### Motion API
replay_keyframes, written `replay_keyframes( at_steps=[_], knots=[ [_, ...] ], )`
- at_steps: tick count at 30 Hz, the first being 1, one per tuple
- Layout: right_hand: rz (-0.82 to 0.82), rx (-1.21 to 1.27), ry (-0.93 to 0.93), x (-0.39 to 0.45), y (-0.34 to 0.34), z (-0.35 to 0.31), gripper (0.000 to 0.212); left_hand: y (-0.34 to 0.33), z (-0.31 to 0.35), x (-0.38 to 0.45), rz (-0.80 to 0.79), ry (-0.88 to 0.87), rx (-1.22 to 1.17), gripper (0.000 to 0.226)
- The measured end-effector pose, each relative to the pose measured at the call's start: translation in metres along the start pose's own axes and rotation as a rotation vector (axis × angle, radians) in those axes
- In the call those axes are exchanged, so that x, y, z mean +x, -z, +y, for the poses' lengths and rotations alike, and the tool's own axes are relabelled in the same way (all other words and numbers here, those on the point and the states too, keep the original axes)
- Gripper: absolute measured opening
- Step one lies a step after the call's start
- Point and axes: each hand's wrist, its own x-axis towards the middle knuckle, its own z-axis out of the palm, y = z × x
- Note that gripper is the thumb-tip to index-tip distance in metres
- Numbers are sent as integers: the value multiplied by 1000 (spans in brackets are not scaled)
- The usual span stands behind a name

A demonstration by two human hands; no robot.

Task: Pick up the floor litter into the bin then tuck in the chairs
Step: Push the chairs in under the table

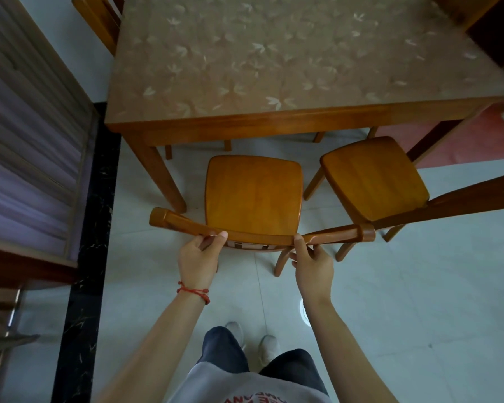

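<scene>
Here my left hand (197, 258) grips the curved top rail of the near chair (253, 196), thumb laid along the front of the rail and the other fingers curled under it from behind. My right hand (313, 264) pinches the same rail further right, thumb pressed on the wood and fingers wrapped beneath. A red string bracelet (193, 291) sits on my left wrist. The chair stands on the pale tiled floor (405, 301), its seat pointing at the table (274, 53) with the seat's front edge just short of the table's edge, not under it. The table's near left leg (163, 177) stands just beside the seat's left side. A second chair (373, 177) is just to the right, turned at an angle and also out from the table. Two more chairs show only partly at the table's far corners, one at the left (99, 18) and one at the right (460, 10), so I count four chairs and one table. A wooden cabinet (26, 126) stands at my left. My two shoes (252, 338) show below.
</scene>
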Motion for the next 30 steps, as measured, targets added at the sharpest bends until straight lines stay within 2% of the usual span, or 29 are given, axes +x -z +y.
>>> replay_keyframes(
  at_steps=[5,9,16,30],
  knots=[
    [34,-36,37,-1,1,-6,23,-2,0,-1,14,-32,-26,17],
    [70,-46,39,0,4,-15,32,-7,1,-3,21,-54,-12,25],
    [93,-32,25,21,17,-30,28,-34,10,-3,56,-58,-63,32],
    [-42,-36,103,86,56,-48,37,-99,36,-2,211,-24,-119,31]
  ],
)
